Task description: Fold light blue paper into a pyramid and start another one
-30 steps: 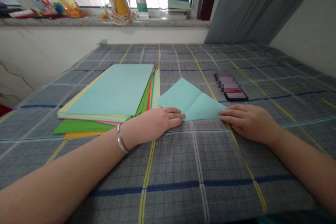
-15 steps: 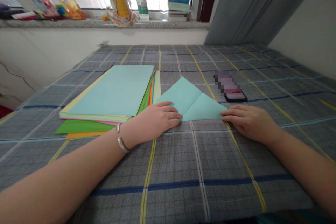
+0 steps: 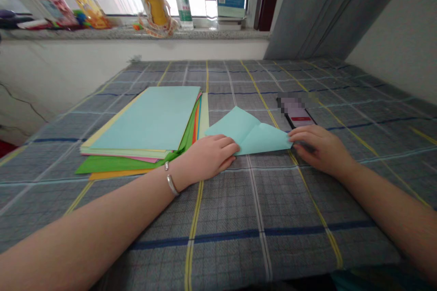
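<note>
A light blue folded sheet of paper (image 3: 251,132) lies on the plaid cloth (image 3: 239,209) in the middle. My left hand (image 3: 208,157), with a silver bracelet at the wrist, rests on the sheet's near left corner, its fingers lying loosely curled on the paper. My right hand (image 3: 319,148) touches the sheet's right tip, the fingers pinched at the corner and lifting that edge slightly off the cloth.
A stack of coloured paper sheets (image 3: 146,127) lies to the left of the folded one. A phone (image 3: 297,113) sits just beyond my right hand. Bottles and boxes (image 3: 184,7) stand on the windowsill. A grey curtain (image 3: 324,9) hangs at the back right.
My right hand has moved up and closed on the sheet's right tip, which now rises slightly. My left hand stays on the left corner. The view has shifted a little.
</note>
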